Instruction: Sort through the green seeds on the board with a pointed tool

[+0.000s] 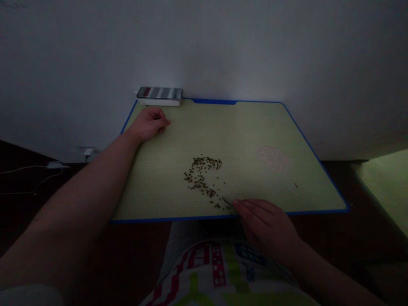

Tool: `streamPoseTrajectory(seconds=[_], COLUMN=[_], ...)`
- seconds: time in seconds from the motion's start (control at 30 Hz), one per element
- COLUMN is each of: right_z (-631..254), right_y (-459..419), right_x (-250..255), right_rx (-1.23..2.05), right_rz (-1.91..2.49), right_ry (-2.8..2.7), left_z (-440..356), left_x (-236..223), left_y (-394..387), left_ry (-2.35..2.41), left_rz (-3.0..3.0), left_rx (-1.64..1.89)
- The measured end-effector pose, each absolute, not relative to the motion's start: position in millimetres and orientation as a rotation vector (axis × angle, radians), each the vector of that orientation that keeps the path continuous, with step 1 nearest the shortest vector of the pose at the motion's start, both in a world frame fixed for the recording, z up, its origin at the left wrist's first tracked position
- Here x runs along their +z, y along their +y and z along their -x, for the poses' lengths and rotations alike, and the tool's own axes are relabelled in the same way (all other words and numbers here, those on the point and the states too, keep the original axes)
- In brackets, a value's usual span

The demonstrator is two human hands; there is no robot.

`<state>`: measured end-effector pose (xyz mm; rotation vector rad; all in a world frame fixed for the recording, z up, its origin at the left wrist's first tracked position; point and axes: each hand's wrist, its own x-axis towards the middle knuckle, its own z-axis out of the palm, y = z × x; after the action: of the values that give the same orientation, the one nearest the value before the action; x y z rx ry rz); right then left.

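A green table top with a blue rim lies before me. Scattered dark green beans sit in its middle, and a pale pile of small grains lies to the right. My right hand rests at the near edge, fingers pinched on thin metal tweezers whose tip touches the nearest beans. My left hand lies at the far left corner of the table, fingers curled loosely, nothing visible in it.
A phone on a white box sits at the far left edge against a white wall. One stray bean lies right of the piles. Cables and a plug lie on the dark floor to the left. Another green surface shows at right.
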<state>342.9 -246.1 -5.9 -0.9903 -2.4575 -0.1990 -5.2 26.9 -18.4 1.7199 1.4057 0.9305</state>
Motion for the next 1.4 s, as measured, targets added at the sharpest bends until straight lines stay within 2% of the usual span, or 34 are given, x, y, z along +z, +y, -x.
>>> streamPoseTrajectory(seconds=[0.8, 1.0, 1.4], right_z=[-335.8, -338.1, -338.5], right_y=[-244.7, -241.2, -225.7], right_x=[-4.7, -4.7, -9.8], right_rx=[-0.122, -0.209, -0.315], right_rz=[0.926, 1.122, 1.166], right_ry=[-2.489, -2.417, -2.415], left_z=[6.9, 7.4, 5.8], left_x=[-22.5, -21.6, -20.0], left_y=[29.6, 29.0, 27.5], left_ry=[1.381, 1.411, 1.38], left_rz=[-1.745, -1.732, -1.731], left_rx=[0.929, 0.913, 0.951])
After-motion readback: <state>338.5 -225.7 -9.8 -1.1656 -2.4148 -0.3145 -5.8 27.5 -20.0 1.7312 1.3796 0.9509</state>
